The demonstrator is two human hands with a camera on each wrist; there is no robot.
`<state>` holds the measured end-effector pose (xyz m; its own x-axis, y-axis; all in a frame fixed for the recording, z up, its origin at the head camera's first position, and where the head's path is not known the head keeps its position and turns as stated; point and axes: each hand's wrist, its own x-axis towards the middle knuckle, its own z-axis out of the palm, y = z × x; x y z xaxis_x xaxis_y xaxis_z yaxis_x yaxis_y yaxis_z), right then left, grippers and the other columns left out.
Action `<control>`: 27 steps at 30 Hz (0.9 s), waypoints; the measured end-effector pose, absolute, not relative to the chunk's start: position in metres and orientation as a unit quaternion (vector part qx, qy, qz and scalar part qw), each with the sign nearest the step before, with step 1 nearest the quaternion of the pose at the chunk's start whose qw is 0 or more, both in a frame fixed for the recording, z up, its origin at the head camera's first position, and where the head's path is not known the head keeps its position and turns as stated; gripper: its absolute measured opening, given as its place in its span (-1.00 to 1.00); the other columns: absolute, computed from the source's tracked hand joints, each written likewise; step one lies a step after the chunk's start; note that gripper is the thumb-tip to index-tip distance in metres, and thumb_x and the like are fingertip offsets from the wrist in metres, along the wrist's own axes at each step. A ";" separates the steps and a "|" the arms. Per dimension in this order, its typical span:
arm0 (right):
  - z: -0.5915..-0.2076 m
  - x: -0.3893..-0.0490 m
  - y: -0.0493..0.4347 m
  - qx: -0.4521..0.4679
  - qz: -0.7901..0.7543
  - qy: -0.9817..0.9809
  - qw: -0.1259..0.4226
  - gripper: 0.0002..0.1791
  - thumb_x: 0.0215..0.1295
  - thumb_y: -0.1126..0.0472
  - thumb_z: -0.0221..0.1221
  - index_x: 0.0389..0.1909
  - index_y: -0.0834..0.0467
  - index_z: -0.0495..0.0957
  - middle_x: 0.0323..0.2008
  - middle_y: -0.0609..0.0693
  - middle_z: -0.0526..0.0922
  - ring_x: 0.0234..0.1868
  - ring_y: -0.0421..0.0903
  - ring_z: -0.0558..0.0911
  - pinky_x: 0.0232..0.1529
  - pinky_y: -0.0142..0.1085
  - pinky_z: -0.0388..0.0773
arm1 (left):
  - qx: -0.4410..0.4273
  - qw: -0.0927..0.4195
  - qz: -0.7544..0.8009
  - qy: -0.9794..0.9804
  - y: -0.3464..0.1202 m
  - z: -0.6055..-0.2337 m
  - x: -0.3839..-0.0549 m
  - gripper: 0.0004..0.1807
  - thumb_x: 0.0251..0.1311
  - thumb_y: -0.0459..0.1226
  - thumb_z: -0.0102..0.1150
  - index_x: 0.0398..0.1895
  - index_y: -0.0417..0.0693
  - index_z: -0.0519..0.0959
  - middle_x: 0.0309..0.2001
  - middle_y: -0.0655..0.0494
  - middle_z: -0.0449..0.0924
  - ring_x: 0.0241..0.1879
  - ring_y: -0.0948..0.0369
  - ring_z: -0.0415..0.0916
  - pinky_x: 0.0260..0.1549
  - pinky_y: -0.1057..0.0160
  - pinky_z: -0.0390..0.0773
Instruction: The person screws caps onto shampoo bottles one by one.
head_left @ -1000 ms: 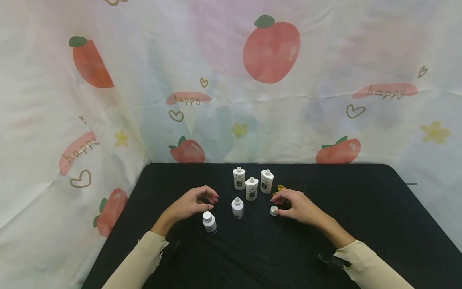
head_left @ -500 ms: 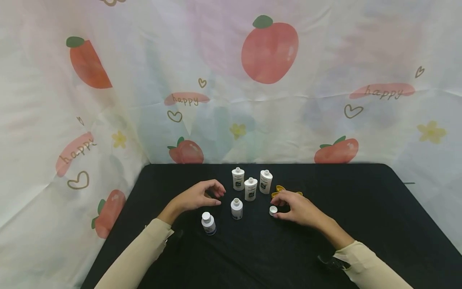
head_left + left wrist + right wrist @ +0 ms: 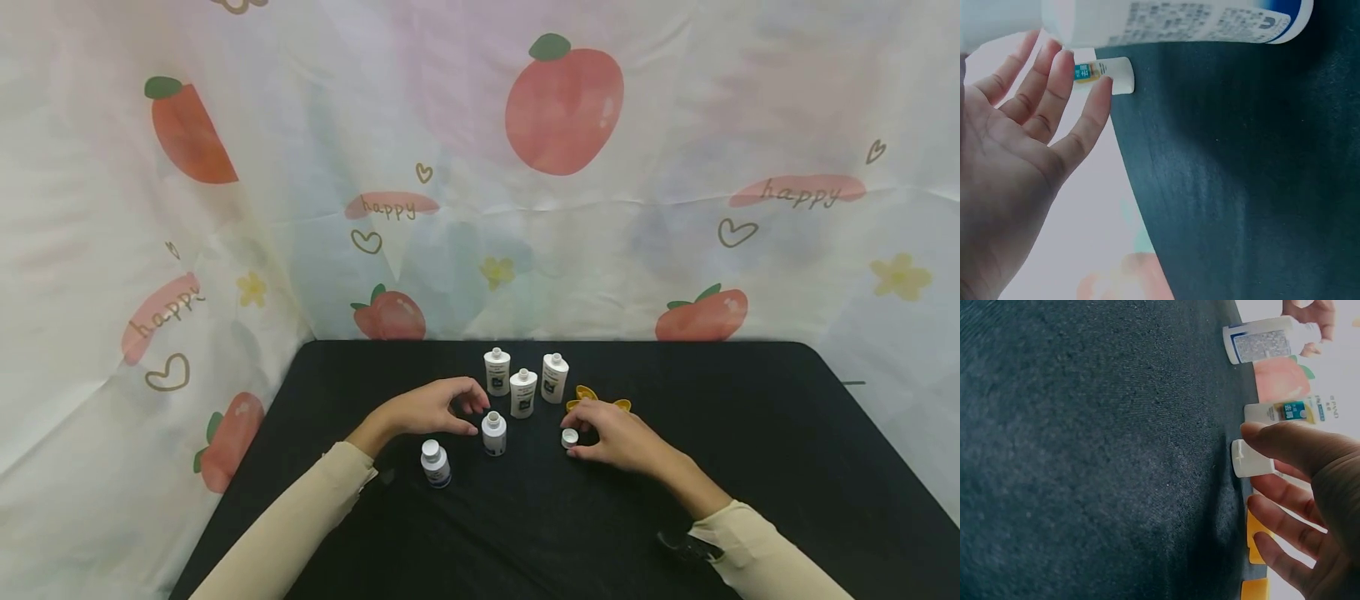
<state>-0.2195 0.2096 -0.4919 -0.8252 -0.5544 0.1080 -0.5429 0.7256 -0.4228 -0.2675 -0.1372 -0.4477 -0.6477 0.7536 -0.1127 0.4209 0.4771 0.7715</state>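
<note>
White and uncapped, the bottle (image 3: pixel 494 437) stands just right of the left hand (image 3: pixel 427 408), head view. Left wrist: its fingers spread loosely. Right wrist: the right hand (image 3: pixel 1338 481) has fingers apart around the cap (image 3: pixel 1253 462) on the desk (image 3: pixel 1097 456); an even side pinch seems best.

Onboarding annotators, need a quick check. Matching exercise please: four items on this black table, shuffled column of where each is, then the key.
1. small white round plastic cap
2. capped white round plastic bottle
3. uncapped white round plastic bottle
4. yellow plastic pieces

A. close to the fingers of the left hand
B. partly hidden by the right hand in the head view
C. between the right hand's thumb and fingers
D. lowest of the four in the head view

Pairs: 1-C, 2-D, 3-A, 4-B
</note>
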 end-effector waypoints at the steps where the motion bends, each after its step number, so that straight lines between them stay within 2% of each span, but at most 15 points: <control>1: -0.492 -0.219 0.209 -0.295 -0.222 0.929 0.013 -0.64 0.14 0.04 0.48 -0.06 0.01 0.68 -0.20 -0.20 0.62 -0.19 -0.26 0.60 -0.19 -0.25 0.58 | 0.354 0.227 0.363 0.832 -0.135 -0.448 -0.268 -0.58 0.21 -0.31 0.41 0.11 0.00 0.52 0.01 0.14 0.55 0.04 0.07 0.53 0.06 0.09 0.59; 4: -0.492 -0.219 0.209 -0.294 -0.221 0.930 0.013 -0.64 0.14 0.05 0.49 -0.06 0.02 0.68 -0.21 -0.19 0.62 -0.20 -0.26 0.60 -0.20 -0.25 0.58 | 0.354 0.229 0.347 0.838 -0.129 -0.447 -0.268 -0.57 0.20 -0.32 0.42 0.12 0.01 0.52 0.00 0.17 0.55 0.02 0.15 0.52 0.09 0.09 0.57; 14: -0.490 -0.217 0.208 -0.295 -0.218 0.930 0.014 -0.64 0.14 0.07 0.48 -0.06 0.03 0.68 -0.21 -0.18 0.62 -0.20 -0.23 0.62 -0.22 -0.26 0.58 | 0.365 0.244 0.325 0.838 -0.118 -0.453 -0.272 -0.56 0.17 -0.35 0.43 0.11 0.01 0.55 -0.01 0.22 0.56 -0.01 0.24 0.50 0.13 0.08 0.52; 20: -0.491 -0.217 0.208 -0.296 -0.218 0.930 0.011 -0.65 0.14 0.08 0.48 -0.06 0.03 0.67 -0.20 -0.18 0.62 -0.19 -0.19 0.63 -0.20 -0.26 0.58 | 0.367 0.245 0.316 0.840 -0.115 -0.454 -0.272 -0.56 0.15 -0.37 0.46 0.08 0.02 0.56 -0.03 0.22 0.58 -0.02 0.25 0.51 0.12 0.07 0.53; 27: -0.492 -0.217 0.209 -0.297 -0.215 0.930 0.009 -0.66 0.14 0.09 0.48 -0.07 0.02 0.67 -0.20 -0.17 0.62 -0.18 -0.16 0.64 -0.21 -0.25 0.58 | 0.368 0.241 0.293 0.849 -0.112 -0.456 -0.271 -0.56 0.15 -0.30 0.49 0.08 0.09 0.57 -0.04 0.27 0.57 0.00 0.26 0.51 0.10 0.07 0.54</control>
